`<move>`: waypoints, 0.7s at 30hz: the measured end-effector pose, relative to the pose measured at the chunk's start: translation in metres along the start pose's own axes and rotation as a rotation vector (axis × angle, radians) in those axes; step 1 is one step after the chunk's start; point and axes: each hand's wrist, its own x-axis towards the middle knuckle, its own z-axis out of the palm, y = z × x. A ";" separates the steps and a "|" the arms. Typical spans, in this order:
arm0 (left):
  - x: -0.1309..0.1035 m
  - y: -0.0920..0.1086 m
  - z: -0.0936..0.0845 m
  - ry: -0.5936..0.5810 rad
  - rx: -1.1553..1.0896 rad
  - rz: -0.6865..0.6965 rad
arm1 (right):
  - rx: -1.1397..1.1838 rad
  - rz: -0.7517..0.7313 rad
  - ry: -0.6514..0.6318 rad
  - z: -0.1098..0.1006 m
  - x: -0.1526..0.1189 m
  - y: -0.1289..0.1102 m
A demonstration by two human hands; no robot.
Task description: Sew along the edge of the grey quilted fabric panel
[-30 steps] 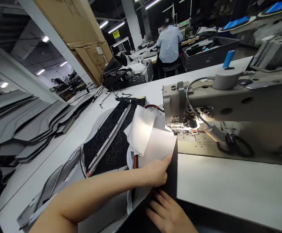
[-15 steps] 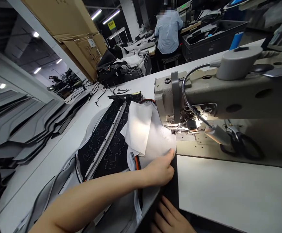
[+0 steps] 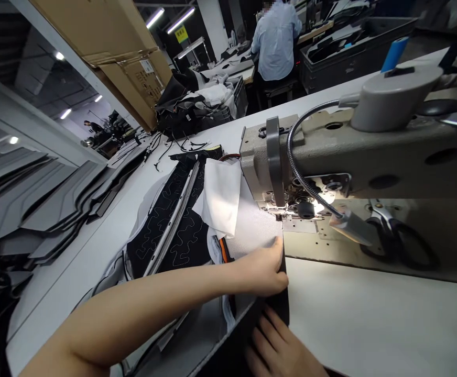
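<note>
A large workpiece of black stitched fabric (image 3: 189, 230) and light grey fabric (image 3: 252, 222) lies on the table, its right edge under the needle area of a sewing machine (image 3: 287, 157). My left hand (image 3: 265, 269) reaches across and rests on the grey fabric near that edge, fingers closed against the cloth just below the presser foot. Lower down, my right hand (image 3: 279, 343) lies on the black fabric by the table's front, its fingers spread. A white cloth piece (image 3: 223, 196) sits on top of the workpiece, lit by the machine lamp.
Black-handled scissors (image 3: 393, 235) lie on the machine bed behind the lamp (image 3: 352, 225). Stacked grey panels (image 3: 55, 199) fill the left. Beyond the table are a fabric pile (image 3: 197, 104), a dark bin (image 3: 354, 55), cardboard (image 3: 106, 36) and a seated person in a light blue shirt (image 3: 276, 42).
The view has shifted slightly. The grey fabric's edge beside the needle has moved a little toward the machine's rear, and my left hand has stayed on it. My right hand remains on the black fabric.
</note>
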 end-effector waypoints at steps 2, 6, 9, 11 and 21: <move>-0.004 0.002 0.000 -0.031 0.022 -0.032 | 0.002 0.017 0.067 0.005 -0.001 -0.005; 0.007 0.007 -0.006 -0.024 0.149 -0.066 | 0.018 0.044 -0.002 0.004 0.003 0.002; 0.017 0.011 -0.014 0.018 0.266 -0.081 | 0.049 0.043 -0.119 -0.003 0.010 0.018; 0.012 0.014 -0.019 0.065 0.298 -0.082 | 0.070 0.046 -0.207 -0.007 0.013 0.026; -0.056 0.011 0.016 -0.044 0.254 -0.088 | -0.112 -0.042 -0.313 0.013 0.022 -0.023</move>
